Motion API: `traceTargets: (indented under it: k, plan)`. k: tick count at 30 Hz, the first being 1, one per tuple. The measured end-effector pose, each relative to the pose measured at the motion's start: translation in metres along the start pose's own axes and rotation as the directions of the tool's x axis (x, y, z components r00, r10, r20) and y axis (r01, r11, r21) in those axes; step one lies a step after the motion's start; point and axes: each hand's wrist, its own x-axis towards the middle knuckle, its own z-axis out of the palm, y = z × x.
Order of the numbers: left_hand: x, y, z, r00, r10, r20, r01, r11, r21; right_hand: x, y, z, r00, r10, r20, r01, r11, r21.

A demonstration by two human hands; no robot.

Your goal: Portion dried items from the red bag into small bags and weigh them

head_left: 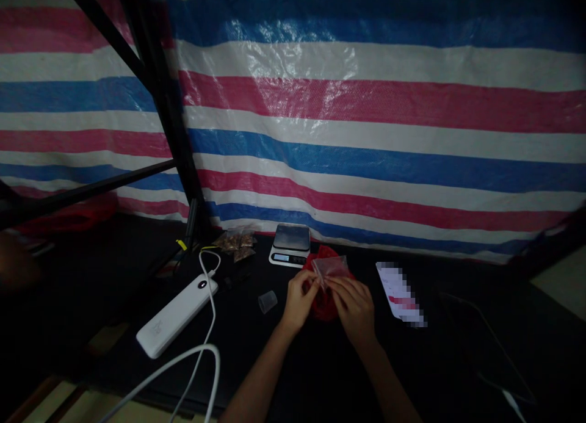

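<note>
My left hand (299, 298) and my right hand (356, 306) meet at a small clear plastic bag (333, 265). The fingers of both are closed on its near edge, and the fingertips are partly hidden by the plastic. Under and behind the hands lies a red plastic bag (324, 305); its contents cannot be made out. Just beyond, to the left, stands a white digital scale (292, 238) with a lit display and a bare weighing plate. A small translucent cup (267, 301) rests on its side, left of my left hand.
Several clear bags of brown bits (237, 243) lie left of the scale. A white power bank (176, 316) with a looping white cable (211, 313) sits at the left. On the right are a blurred phone (401, 295) and a dark tablet (488, 343). Another person's arm (16, 264) shows far left.
</note>
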Motion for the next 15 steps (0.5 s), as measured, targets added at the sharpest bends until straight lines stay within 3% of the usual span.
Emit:
traceTargets:
  k: [9,15]
  plan:
    - [-0.006,0.009,-0.001,0.994,0.096,-0.054,-0.089,0.989,0.12,0.002,-0.006,0.002,0.985,0.17,-0.012,-0.167,0.977,0.132]
    - [-0.013,0.005,0.003,0.969,0.226,0.103,-0.245,0.939,0.244,0.0,-0.005,0.01,0.963,0.268,-0.034,-0.247,0.923,0.296]
